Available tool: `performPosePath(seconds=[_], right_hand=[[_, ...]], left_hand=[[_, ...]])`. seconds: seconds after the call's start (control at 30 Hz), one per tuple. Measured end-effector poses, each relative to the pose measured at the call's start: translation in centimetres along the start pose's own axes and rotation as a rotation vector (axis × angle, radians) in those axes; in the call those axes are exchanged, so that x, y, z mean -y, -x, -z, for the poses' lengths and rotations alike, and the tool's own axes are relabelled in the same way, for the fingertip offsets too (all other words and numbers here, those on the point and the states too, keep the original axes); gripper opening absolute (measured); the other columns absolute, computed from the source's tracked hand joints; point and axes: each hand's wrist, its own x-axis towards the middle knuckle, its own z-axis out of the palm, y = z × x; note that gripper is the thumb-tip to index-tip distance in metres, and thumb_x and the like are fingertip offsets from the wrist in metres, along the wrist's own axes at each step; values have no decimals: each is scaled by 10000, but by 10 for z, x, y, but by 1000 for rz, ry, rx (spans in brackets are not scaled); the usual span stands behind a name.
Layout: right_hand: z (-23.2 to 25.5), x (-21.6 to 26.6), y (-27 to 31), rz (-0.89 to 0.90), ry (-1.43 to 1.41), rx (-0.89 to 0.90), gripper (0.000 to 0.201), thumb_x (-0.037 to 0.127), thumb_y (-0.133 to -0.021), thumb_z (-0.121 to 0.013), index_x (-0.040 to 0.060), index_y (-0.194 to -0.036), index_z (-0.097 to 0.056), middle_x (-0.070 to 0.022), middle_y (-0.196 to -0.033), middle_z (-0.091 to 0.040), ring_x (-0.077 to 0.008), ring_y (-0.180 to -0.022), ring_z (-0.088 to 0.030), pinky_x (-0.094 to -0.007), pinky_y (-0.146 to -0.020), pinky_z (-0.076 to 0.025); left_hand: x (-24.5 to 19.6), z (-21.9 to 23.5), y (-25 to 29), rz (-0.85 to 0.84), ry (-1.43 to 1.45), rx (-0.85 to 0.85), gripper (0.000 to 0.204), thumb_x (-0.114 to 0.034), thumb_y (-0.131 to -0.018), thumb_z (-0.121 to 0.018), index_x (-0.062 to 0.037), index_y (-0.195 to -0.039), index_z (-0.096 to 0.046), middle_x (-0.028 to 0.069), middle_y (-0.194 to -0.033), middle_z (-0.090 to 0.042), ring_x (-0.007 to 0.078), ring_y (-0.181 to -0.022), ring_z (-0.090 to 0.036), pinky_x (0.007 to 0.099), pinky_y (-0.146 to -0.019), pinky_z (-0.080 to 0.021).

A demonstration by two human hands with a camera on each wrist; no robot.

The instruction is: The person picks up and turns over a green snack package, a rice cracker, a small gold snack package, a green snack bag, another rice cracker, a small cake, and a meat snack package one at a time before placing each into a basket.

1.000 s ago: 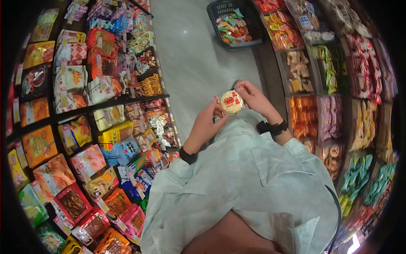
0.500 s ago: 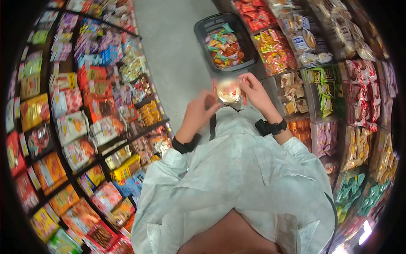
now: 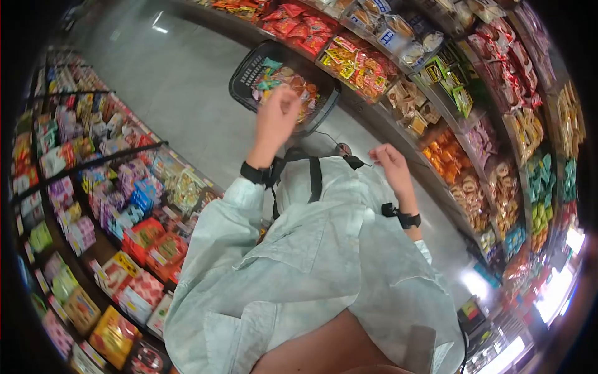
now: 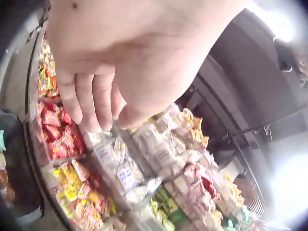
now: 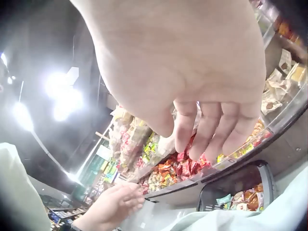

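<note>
In the head view my left hand (image 3: 278, 118) is over the dark shopping basket (image 3: 244, 73), its fingers loosely bent and nothing visible in them. The left wrist view shows the palm of that left hand (image 4: 134, 62), its thumb close to the loosely bent fingers. Several wrapped snacks (image 3: 270, 65) lie in the basket, partly hidden behind the hand. Off to the right, my right hand (image 3: 392, 167) hangs before my trousers. The right wrist view shows this right hand (image 5: 192, 72) with relaxed, bent fingers and no packet. The round packet held earlier cannot be made out.
Bins of red snack packets (image 3: 298, 28), yellow packets (image 3: 358, 67) and orange packets (image 3: 443, 151) line the right side. A low display of boxes and bags (image 3: 134, 193) runs along the left. Grey floor (image 3: 162, 81) lies between them. A thin dark cord (image 3: 330, 138) hangs near my waist.
The round packet, held in my right hand half a second ago, has left both hands' view. My left hand has moved forward over the basket; my right has dropped back. The view has turned right.
</note>
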Motion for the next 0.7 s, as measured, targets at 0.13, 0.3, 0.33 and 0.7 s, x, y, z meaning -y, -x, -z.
performPosePath(seconds=[0.13, 0.3, 0.33, 0.7], right_hand=[[-43, -5, 37, -57, -31, -127, 144, 149, -1093, -626, 24, -1133, -686, -17, -1058, -732, -108, -1025, -674, -283, -940, -536], [-69, -18, 97, -121, -9, -408, 113, 132, -1062, -672, 22, -1088, -680, -25, -982, -747, -116, -927, -712, -285, -856, -568], [-72, -18, 109, -139, -33, -443, 107, 124, -1059, -670, 20, -1081, -680, -27, -981, -747, -116, -930, -713, -284, -856, -569], [-63, -40, 152, -93, -127, -619, 101, 53, -924, -709, -9, -999, -682, -65, -991, -757, -147, -934, -755, -317, -857, -611]], left_hand=[[56, -14, 59, 102, -172, 667, 274, -247, -944, -711, -66, -1139, -644, 170, -996, -729, 368, -954, -720, 485, -797, -564], [65, -22, 75, -150, -320, 1166, 403, -322, -925, -727, -84, -1234, -626, 180, -1095, -721, 413, -1069, -682, 536, -914, -549], [49, -24, 62, -124, -307, 1181, 409, -323, -927, -727, -90, -1247, -623, 175, -1096, -721, 412, -1069, -683, 535, -912, -550], [19, -85, -18, -304, -359, 1131, 423, -276, -915, -778, -102, -1273, -635, 135, -1074, -730, 368, -1021, -708, 482, -845, -563]])
